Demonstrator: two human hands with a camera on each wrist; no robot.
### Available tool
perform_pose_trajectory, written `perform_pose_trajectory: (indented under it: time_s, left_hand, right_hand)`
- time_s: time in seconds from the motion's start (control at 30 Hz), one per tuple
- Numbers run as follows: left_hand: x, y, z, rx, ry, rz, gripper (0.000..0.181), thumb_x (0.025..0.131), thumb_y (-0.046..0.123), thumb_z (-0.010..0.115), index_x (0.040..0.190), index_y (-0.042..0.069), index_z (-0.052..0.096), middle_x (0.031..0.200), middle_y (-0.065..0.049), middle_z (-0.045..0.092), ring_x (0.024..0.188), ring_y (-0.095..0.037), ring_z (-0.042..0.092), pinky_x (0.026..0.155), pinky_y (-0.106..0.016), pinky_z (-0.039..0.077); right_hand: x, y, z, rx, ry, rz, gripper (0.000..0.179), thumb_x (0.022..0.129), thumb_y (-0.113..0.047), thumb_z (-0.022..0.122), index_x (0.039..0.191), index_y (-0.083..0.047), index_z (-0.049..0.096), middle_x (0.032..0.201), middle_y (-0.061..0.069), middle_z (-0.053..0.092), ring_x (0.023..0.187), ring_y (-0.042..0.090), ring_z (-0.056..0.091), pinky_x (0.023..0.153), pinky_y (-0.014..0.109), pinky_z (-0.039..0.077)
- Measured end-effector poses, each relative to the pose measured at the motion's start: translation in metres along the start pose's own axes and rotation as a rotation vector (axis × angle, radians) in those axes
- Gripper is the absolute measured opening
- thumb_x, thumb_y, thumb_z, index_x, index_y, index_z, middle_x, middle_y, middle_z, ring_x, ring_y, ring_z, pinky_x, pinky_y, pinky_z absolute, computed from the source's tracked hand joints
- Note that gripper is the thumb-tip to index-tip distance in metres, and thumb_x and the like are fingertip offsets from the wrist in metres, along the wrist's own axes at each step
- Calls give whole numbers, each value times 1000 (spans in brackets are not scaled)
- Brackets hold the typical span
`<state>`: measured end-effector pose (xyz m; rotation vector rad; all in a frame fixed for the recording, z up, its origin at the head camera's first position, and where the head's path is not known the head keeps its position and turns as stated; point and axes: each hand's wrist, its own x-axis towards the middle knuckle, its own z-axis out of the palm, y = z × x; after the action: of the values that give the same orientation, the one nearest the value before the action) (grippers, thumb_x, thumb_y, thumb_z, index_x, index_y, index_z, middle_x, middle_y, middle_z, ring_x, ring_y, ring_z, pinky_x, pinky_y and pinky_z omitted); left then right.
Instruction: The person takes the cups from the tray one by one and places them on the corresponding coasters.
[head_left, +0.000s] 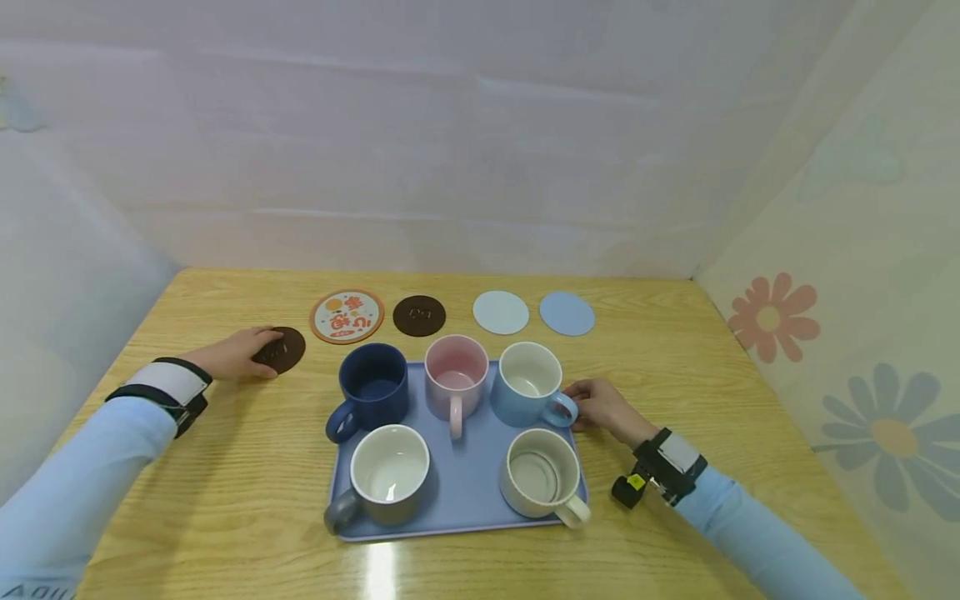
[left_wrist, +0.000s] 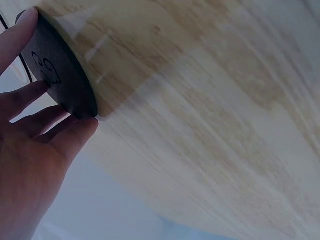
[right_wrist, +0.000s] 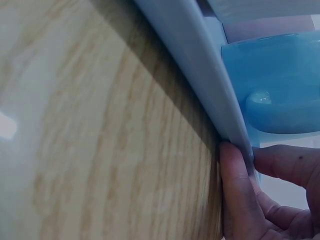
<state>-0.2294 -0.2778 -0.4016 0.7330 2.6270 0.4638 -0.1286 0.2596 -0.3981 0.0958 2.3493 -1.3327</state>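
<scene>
A dark brown round coaster (head_left: 291, 348) with a small design lies at the left of the table. My left hand (head_left: 234, 355) holds it by the edge; in the left wrist view, thumb and fingertips span the coaster (left_wrist: 62, 75) from opposite sides. On the right, my right hand (head_left: 602, 408) is at the side of a blue tray (head_left: 468, 479), just beside the handle of a light blue mug (head_left: 525, 404). The right wrist view shows thumb and fingers pinching the tray's raised rim (right_wrist: 192, 65), with that mug (right_wrist: 280, 75) close above.
Also on the tray stand a navy mug (head_left: 375, 387), a pink mug (head_left: 456, 379), a grey mug (head_left: 390, 479) and a cream mug (head_left: 540, 475). Behind it lie a patterned coaster (head_left: 347, 317), another brown coaster (head_left: 419, 316), a white coaster (head_left: 501, 312) and a blue coaster (head_left: 567, 313).
</scene>
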Motion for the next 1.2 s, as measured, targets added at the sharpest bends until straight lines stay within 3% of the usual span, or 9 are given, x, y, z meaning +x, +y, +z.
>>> perform_pose_trajectory:
  time_s: [0.63, 1.2]
  left_hand:
    - [20, -3, -14, 36, -27, -60, 65, 84, 12, 66, 124, -24, 31, 125, -46, 30, 114, -57, 32, 93, -60, 33]
    - [44, -17, -22, 45, -16, -100, 62, 82, 6, 65, 121, -27, 30, 121, -46, 35, 113, -56, 34, 95, -58, 32]
  right_hand:
    - [2, 5, 1, -10, 20, 5, 30, 86, -3, 56, 110, 16, 53, 91, 16, 61, 71, 12, 60, 64, 28, 55]
    - [4, 4, 0, 0, 3, 3, 30, 86, -1, 54, 111, 15, 53, 91, 14, 61, 70, 11, 60, 65, 29, 55]
